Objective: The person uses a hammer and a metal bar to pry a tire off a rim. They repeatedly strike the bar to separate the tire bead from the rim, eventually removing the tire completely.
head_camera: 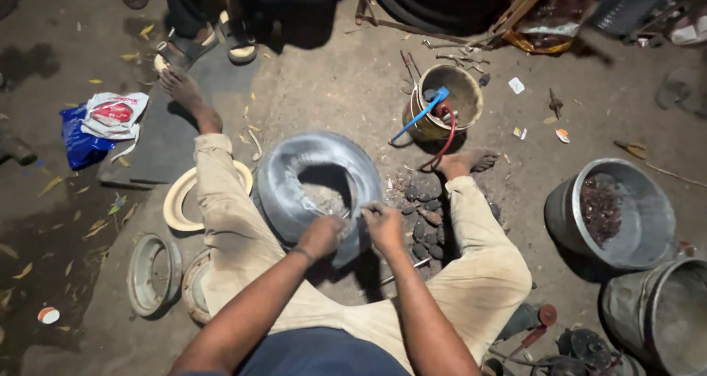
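I sit on the ground with legs spread in beige trousers. A black rubber tyre tube (291,177), dusted grey, lies curled between my legs. My left hand (322,234) grips the tube's near rim. My right hand (383,225) pinches the same rim just beside it, fingers closed; a thin metal piece shows between the hands, too small to make out. A dark tyre tread (427,214) lies under my right leg.
A yellow bucket (456,89) with a blue brush and red hose stands beyond the tube. A grey metal basin (626,214) and a second pail (663,310) sit right. Metal rims (153,273) and a cream ring (177,199) lie left. Another person's sandalled feet (206,44) stand at the top.
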